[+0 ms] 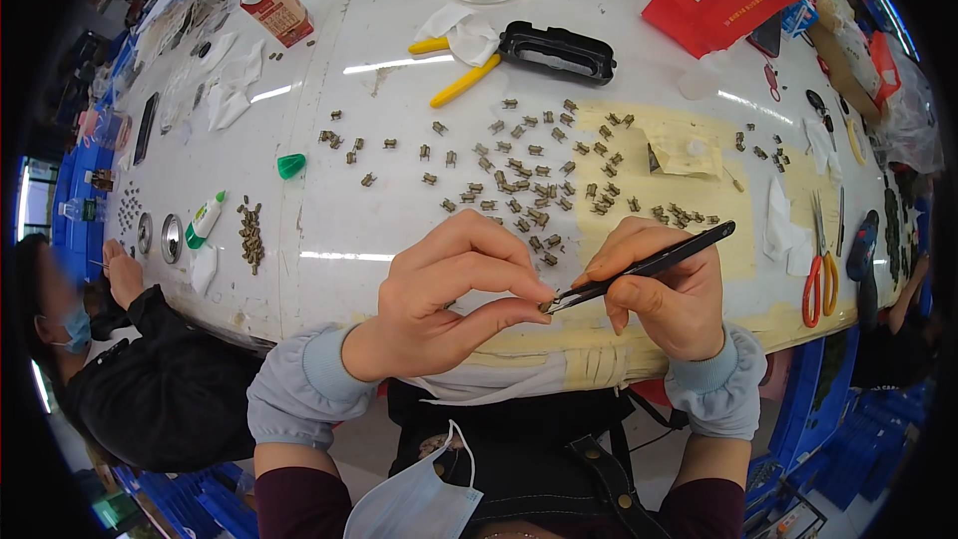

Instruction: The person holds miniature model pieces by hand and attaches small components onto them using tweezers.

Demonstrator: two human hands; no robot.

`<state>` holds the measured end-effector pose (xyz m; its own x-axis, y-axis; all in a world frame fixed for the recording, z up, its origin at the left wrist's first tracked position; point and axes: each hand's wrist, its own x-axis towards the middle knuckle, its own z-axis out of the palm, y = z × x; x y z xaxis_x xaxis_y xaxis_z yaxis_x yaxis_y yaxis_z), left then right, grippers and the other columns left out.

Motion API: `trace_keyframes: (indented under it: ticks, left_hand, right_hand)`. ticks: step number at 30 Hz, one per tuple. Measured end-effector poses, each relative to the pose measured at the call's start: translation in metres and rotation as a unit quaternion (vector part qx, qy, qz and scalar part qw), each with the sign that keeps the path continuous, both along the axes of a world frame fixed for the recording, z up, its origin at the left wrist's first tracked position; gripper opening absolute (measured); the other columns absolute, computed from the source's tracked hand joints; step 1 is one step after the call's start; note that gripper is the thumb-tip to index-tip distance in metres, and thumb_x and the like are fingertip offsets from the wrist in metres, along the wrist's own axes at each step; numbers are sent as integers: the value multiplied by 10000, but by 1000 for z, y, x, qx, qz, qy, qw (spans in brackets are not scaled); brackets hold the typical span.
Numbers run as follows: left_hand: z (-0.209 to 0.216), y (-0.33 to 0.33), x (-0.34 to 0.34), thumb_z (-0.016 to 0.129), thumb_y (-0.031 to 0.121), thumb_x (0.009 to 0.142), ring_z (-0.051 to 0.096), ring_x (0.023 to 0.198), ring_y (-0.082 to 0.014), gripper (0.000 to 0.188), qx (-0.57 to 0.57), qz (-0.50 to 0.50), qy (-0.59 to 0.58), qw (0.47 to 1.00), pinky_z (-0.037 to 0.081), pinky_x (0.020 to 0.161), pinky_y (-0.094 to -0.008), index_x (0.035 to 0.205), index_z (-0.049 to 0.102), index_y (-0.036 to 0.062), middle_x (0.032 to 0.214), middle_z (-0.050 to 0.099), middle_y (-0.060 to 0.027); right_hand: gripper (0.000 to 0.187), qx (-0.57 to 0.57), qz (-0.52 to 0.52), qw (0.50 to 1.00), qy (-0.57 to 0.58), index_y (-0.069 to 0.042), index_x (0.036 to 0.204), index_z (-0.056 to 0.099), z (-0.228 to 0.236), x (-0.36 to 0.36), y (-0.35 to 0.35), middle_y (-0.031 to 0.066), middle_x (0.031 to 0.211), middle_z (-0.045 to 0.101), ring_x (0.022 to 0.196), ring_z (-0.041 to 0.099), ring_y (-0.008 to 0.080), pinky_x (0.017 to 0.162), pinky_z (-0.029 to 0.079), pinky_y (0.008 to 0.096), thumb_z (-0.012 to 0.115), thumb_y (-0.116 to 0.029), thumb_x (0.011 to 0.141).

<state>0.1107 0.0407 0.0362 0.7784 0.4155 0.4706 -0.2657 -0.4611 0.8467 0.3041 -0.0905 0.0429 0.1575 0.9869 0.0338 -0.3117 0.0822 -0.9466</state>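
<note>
1. Pinching the small part [546,306] between thumb and index fingertip, your left hand [439,289] leaves almost no gap; the part sits above the table [339,210] near its front edge, mostly hidden by your fingertips.
2. Your right hand [674,291] is closed around the black tweezers [654,262], their tips at the part; whether they grip or merely touch it cannot be told from this view.
3. Expect a light, stiff body, apparently metallic and perhaps slippery between bare fingertips; judging by the similar loose parts [536,151] scattered on the table, thin legs likely project from it and may bend.
4. Take hold across the thick body, on opposite sides, with light pressure, leaving any legs free; the tweezers suit the thin ends.
</note>
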Motion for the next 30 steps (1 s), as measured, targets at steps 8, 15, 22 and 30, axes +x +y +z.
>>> trace_keyframes:
  ticks: [8,15,22,30]
  left_hand:
    - [1,0,1,798,-18,686,588,779,-168,280,3,2,-5,1000,471,650,-262,948,715,37,924,620,-86]
    - [0,0,1,799,-24,683,586,793,-172,279,-13,0,-5,1000,466,661,-266,942,713,36,927,621,-89]
    - [-2,-1,0,788,-46,687,586,793,-171,270,-49,16,-9,999,462,669,-270,934,712,28,930,623,-90]
    - [-2,-1,0,788,-45,690,585,794,-166,267,-46,11,-1,999,460,668,-268,934,715,35,929,620,-84]
  right_hand:
    - [142,-2,-2,1000,-4,66,965,678,0,1,0,119,866,622,627,592,118,513,488,204,668,8,836]
    - [145,8,-1,1000,17,67,972,672,0,0,1,122,891,613,657,594,118,525,495,208,663,-7,848]
    - [144,28,-19,999,17,71,963,670,-3,3,0,129,877,605,657,593,123,522,501,213,655,-23,856]
    - [135,9,-16,1000,15,76,949,679,1,1,0,136,864,609,615,588,131,504,495,216,655,-10,847]
